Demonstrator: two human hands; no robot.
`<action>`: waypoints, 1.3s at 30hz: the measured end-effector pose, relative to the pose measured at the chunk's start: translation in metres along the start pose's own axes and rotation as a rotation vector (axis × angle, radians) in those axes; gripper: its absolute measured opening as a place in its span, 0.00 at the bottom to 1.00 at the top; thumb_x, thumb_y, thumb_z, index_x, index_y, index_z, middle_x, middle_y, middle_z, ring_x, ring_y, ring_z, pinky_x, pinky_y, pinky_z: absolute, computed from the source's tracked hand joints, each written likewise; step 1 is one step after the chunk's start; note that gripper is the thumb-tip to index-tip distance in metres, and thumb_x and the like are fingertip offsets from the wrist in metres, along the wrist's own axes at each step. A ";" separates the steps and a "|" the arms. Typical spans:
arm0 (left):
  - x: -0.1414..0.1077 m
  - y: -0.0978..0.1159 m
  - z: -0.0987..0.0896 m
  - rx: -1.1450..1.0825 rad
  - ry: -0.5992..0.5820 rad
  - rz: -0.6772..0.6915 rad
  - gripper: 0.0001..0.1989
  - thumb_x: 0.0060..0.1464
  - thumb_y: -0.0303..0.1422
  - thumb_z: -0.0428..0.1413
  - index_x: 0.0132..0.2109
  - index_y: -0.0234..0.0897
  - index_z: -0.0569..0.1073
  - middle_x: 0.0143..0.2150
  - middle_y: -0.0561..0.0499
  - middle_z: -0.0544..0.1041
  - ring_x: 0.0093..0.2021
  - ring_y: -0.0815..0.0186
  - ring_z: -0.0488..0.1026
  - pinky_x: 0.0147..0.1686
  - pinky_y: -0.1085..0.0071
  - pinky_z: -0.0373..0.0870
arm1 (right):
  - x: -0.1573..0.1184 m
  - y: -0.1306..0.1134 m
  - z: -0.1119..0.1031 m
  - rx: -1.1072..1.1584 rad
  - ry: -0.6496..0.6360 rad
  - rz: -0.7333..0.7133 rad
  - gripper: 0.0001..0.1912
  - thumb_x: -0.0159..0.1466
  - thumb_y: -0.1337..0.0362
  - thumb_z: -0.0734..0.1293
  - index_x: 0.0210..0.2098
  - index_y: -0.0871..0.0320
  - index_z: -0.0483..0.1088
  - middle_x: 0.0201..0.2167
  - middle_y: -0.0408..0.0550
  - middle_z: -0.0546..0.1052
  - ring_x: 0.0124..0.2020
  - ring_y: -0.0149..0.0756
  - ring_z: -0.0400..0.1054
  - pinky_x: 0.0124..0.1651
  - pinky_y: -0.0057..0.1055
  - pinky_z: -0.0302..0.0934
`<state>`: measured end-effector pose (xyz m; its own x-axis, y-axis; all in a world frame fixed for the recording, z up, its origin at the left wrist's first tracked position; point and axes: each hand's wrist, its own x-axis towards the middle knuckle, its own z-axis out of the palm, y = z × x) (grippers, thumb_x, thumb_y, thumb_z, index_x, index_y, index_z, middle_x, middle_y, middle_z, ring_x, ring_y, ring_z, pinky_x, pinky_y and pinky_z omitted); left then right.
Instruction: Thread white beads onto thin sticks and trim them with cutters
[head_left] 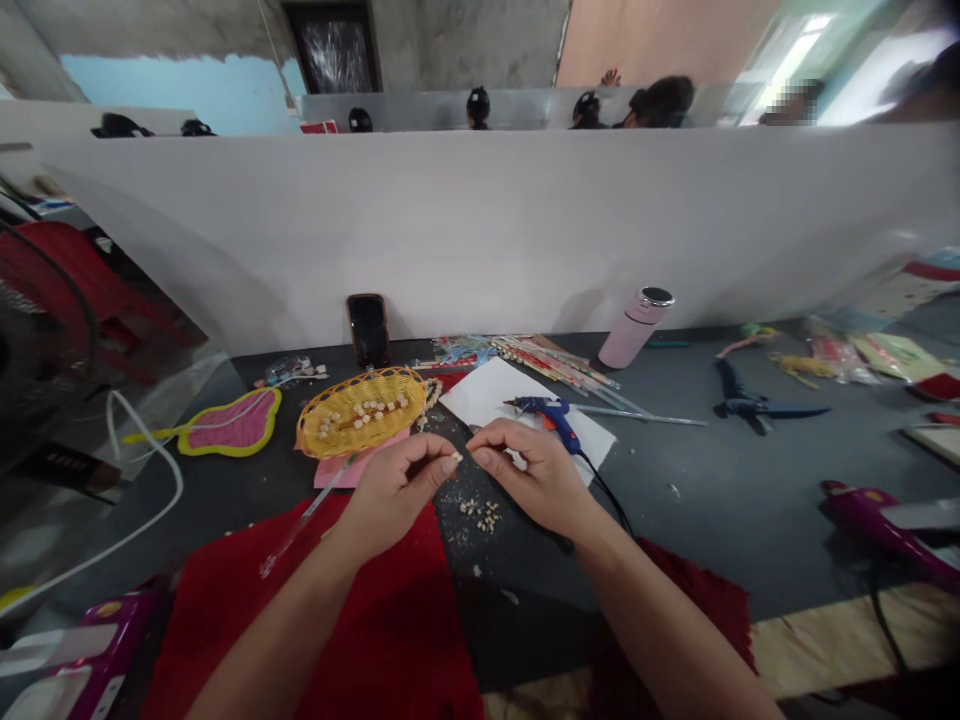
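My left hand (409, 490) pinches a small pale piece (457, 457) between thumb and forefinger. Close beside it, my right hand (525, 465) is closed in a pinch too, and what its fingertips hold, if anything, is too small to make out. Below both hands lies a small heap of pale pieces (480, 515) amid crumbs on the dark table (675, 480). A yellow woven basket (360, 385) with more pale pieces inside stands beyond my left hand. Behind my right hand, a blue glue gun (551, 412) rests on a white sheet (491, 382), a clear glue stick in its back end.
Red cloth (375, 620) covers the near left. At the back are a phone (368, 330), patterned straw-like sticks (555, 365) and a tilted pink bottle (634, 330), before a white partition (480, 230). A yellow-and-pink fan (232, 422) lies left. People's heads show beyond the partition.
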<state>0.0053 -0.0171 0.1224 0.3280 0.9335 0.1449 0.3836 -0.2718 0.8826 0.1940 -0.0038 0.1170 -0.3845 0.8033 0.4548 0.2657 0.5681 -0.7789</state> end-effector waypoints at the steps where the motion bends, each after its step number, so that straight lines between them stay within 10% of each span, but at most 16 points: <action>1: -0.001 0.001 0.000 0.064 0.013 0.030 0.10 0.57 0.37 0.50 0.38 0.36 0.71 0.30 0.54 0.72 0.30 0.71 0.65 0.30 0.75 0.62 | 0.000 -0.002 -0.001 -0.025 -0.020 0.005 0.06 0.63 0.66 0.61 0.36 0.56 0.70 0.30 0.44 0.73 0.31 0.30 0.66 0.35 0.27 0.59; 26: -0.002 -0.007 0.012 0.845 0.211 0.380 0.10 0.59 0.29 0.46 0.36 0.37 0.72 0.30 0.48 0.75 0.31 0.65 0.69 0.30 0.71 0.57 | 0.000 -0.008 0.012 -0.031 0.050 0.159 0.06 0.55 0.72 0.61 0.26 0.59 0.69 0.21 0.40 0.69 0.23 0.27 0.60 0.27 0.23 0.55; 39: -0.003 -0.004 0.008 0.285 0.169 0.158 0.08 0.58 0.34 0.49 0.36 0.37 0.70 0.32 0.51 0.74 0.31 0.68 0.69 0.32 0.73 0.62 | -0.003 0.010 0.010 0.128 0.089 0.113 0.06 0.61 0.61 0.65 0.35 0.57 0.70 0.26 0.42 0.70 0.26 0.28 0.62 0.28 0.24 0.59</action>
<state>0.0098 -0.0203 0.1154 0.2640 0.8937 0.3627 0.5723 -0.4478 0.6869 0.1886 -0.0023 0.1037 -0.2772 0.8767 0.3931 0.1858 0.4503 -0.8733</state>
